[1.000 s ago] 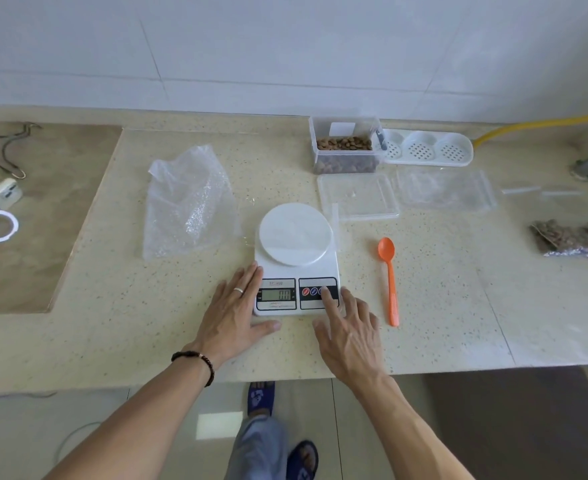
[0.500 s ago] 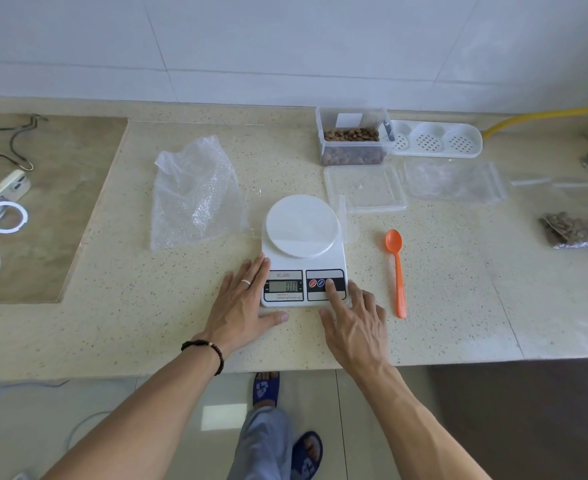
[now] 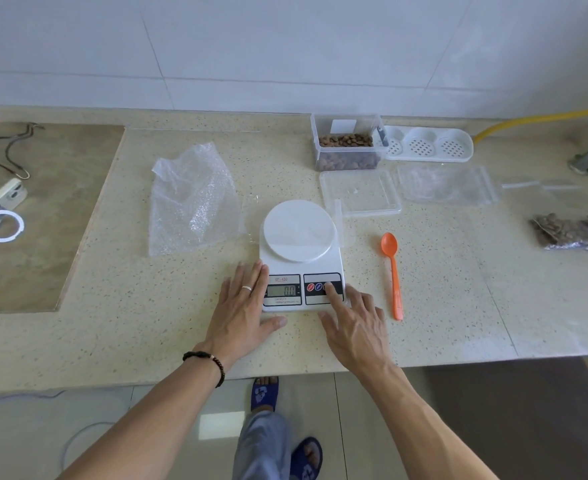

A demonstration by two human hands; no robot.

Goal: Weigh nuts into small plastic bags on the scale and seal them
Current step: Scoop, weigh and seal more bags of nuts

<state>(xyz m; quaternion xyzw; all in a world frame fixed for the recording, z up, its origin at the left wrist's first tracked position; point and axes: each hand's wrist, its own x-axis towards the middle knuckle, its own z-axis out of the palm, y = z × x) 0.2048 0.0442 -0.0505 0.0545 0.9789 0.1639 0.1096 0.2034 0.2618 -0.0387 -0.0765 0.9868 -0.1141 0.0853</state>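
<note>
Nuts (image 3: 346, 140) sit in an open clear box (image 3: 348, 142) at the back of the counter (image 3: 441, 306), about half filling it. The box lid (image 3: 360, 192) lies flat just in front of it, and flat empty bags (image 3: 445, 184) lie beside the lid to the right. A filled bag (image 3: 575, 232) of nuts rests at the far right edge. A white perforated tray (image 3: 427, 144) touches the box's right side. The scale (image 3: 301, 254) stands centre, platform bare, display lit. Left hand (image 3: 244, 310) lies flat and open on the counter against the scale's left edge, holding nothing. Right hand (image 3: 356, 323) is open, index fingertip on the rightmost button, holding nothing. An orange spoon (image 3: 392, 271) lies just right of the scale, apart from it. Bubble wrap (image 3: 192, 199) lies to the scale's left.
</note>
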